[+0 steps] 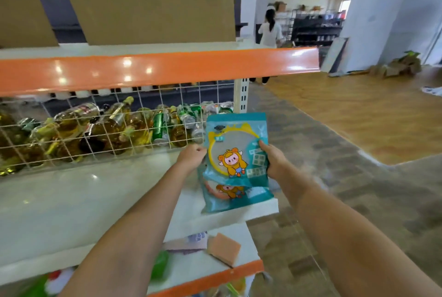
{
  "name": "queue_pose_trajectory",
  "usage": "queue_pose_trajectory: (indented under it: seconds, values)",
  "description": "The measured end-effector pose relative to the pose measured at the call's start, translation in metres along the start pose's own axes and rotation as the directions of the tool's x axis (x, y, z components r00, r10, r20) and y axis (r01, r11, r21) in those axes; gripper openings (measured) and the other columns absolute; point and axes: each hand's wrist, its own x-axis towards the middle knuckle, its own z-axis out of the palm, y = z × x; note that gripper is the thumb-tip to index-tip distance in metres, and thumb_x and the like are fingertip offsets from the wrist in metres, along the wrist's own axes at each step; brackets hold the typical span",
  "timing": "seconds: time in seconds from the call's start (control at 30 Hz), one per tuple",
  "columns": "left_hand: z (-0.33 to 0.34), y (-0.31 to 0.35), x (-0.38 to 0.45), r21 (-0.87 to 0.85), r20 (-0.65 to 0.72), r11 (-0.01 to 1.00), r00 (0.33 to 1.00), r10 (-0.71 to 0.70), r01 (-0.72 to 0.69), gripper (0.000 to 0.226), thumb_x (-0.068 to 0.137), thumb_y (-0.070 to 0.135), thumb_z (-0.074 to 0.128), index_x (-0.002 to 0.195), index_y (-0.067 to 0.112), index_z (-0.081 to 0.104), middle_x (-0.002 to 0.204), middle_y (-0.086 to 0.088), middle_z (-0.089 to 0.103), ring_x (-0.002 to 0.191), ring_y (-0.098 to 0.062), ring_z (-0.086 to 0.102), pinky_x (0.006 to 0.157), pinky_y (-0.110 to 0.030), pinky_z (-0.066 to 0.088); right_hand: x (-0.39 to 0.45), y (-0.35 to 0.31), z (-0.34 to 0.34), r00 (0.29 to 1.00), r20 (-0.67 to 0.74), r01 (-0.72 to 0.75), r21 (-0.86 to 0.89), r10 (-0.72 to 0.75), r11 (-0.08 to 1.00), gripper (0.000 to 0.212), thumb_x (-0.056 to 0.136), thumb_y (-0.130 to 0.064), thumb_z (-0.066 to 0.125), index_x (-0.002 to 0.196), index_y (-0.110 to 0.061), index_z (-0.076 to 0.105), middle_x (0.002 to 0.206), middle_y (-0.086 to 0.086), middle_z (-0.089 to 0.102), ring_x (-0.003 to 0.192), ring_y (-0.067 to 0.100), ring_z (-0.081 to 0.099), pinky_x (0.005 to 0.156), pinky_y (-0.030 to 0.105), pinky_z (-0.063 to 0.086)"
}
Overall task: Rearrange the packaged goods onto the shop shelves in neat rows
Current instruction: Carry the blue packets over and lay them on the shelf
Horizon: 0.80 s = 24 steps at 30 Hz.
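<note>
A teal snack packet [235, 146] with a yellow ring and a cartoon figure stands upright at the right end of the white middle shelf [71, 201]. My left hand [191, 157] pinches its left edge. My right hand [275, 161] grips its right edge. A second teal packet [235, 197] of the same kind lies flat on the shelf beneath it, partly hidden by the held one.
Behind a white wire grid [95, 134] lie several oil bottles and green cans. An orange-edged shelf [155, 69] with cardboard boxes sits above. On the lower shelf lie a pink sponge [223, 250] and other packets. A person [269, 31] stands in the aisle far right.
</note>
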Motion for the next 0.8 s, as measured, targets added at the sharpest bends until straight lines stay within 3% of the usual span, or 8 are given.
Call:
queue_pose_trajectory:
  seconds: [0.17, 0.3, 0.47, 0.57, 0.67, 0.8]
  values:
    - [-0.015, -0.025, -0.013, 0.002, -0.061, 0.996, 0.994, -0.089, 0.089, 0.033, 0.097, 0.031, 0.046, 0.075, 0.011, 0.062, 0.082, -0.009, 0.067, 0.083, -0.027, 0.063, 0.085, -0.036, 0.05, 0.014, 0.014, 0.029, 0.995, 0.092, -0.015, -0.079, 0.022, 0.997, 0.01, 0.096, -0.019, 0.053, 0.089, -0.014, 0.05, 0.079, 0.006, 0.059, 0.066, 0.019, 0.058, 0.058, 0.034, 0.048]
    - [-0.031, -0.048, -0.021, 0.013, -0.131, 0.981, 0.973, -0.189, 0.192, 0.044, 0.096, 0.036, 0.051, 0.059, 0.014, 0.056, 0.065, 0.001, 0.058, 0.068, -0.018, 0.055, 0.074, -0.029, 0.041, 0.013, 0.026, 0.055, 0.984, 0.175, -0.007, -0.113, 0.027, 0.994, 0.005, 0.098, -0.017, 0.048, 0.096, -0.013, 0.05, 0.081, 0.007, 0.059, 0.067, 0.02, 0.059, 0.06, 0.033, 0.049]
    - [-0.059, -0.075, -0.029, 0.015, -0.165, 0.966, 0.954, -0.251, 0.256, 0.044, 0.094, 0.037, 0.054, 0.057, 0.013, 0.056, 0.069, -0.006, 0.061, 0.078, -0.024, 0.06, 0.073, -0.03, 0.041, 0.011, 0.036, 0.086, 0.972, 0.231, 0.025, -0.27, 0.04, 0.962, 0.013, 0.1, -0.012, 0.043, 0.11, -0.009, 0.05, 0.082, 0.006, 0.058, 0.07, 0.018, 0.057, 0.064, 0.033, 0.049]
    - [-0.071, -0.09, -0.033, 0.031, -0.182, 0.957, 0.944, -0.277, 0.287, 0.044, 0.094, 0.036, 0.055, 0.057, 0.012, 0.055, 0.064, -0.004, 0.058, 0.079, -0.025, 0.059, 0.073, -0.03, 0.041, 0.012, 0.041, 0.103, 0.978, 0.198, 0.022, -0.431, 0.071, 0.902, 0.017, 0.098, -0.01, 0.046, 0.113, -0.006, 0.054, 0.08, 0.006, 0.056, 0.073, 0.019, 0.056, 0.079, 0.038, 0.05]
    - [-0.078, -0.101, -0.039, 0.063, -0.185, 0.949, 0.938, -0.294, 0.31, 0.045, 0.094, 0.034, 0.056, 0.055, 0.012, 0.054, 0.06, -0.003, 0.055, 0.068, -0.021, 0.054, 0.064, -0.028, 0.039, 0.006, 0.047, 0.116, 0.981, 0.161, -0.01, -0.517, 0.109, 0.856, 0.007, 0.097, -0.009, 0.048, 0.099, -0.003, 0.051, 0.083, 0.009, 0.056, 0.087, 0.024, 0.057, 0.084, 0.038, 0.05]
    - [-0.083, -0.115, -0.045, 0.167, -0.166, 0.924, 0.934, -0.317, 0.344, 0.046, 0.094, 0.036, 0.054, 0.054, 0.013, 0.054, 0.063, -0.005, 0.057, 0.064, -0.019, 0.052, 0.057, -0.028, 0.035, 0.007, 0.061, 0.128, 0.99, 0.127, 0.031, -0.643, 0.067, 0.766, 0.018, 0.095, -0.014, 0.053, 0.079, -0.006, 0.05, 0.087, 0.012, 0.061, 0.09, 0.026, 0.062, 0.092, 0.043, 0.053]
